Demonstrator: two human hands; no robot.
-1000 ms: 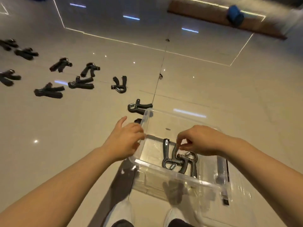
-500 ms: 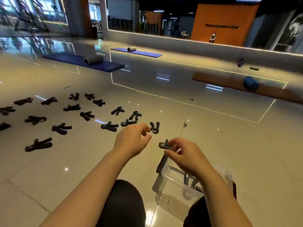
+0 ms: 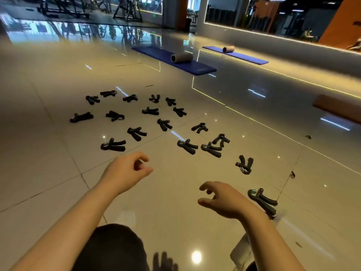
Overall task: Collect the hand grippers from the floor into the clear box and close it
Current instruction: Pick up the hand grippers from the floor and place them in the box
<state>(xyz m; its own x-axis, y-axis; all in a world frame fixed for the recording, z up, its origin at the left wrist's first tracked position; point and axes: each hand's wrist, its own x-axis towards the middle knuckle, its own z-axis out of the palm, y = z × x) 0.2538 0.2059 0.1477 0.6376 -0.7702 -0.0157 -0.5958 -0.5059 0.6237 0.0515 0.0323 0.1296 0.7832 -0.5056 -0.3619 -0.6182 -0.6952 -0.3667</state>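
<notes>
Both hands are out over the floor [image 3: 48, 157] and carrying nothing. The left hand [image 3: 125, 171] hangs with loosely curled fingers [image 3: 140, 156], thumb near the forefinger, nothing between them. The right hand [image 3: 224, 198] is the same, fingers [image 3: 205, 185] relaxed and hooked downward, empty.

This looks like the gap between pickups, with the reach for the next one about to start. The nearest hand gripper [image 3: 262, 201] lies just beside the right wrist, a second one [image 3: 244, 165] a little farther out, and a good many more hand grippers [image 3: 187, 146] are scattered across the tiles ahead, so the job is far from finished. The next move calls for a reach down and a close around both handles.

They are black, V-shaped, with padded handles and a glint of metal at the spring end. The clear box [image 3: 241, 251] shows only as a pale corner under the right forearm.
</notes>
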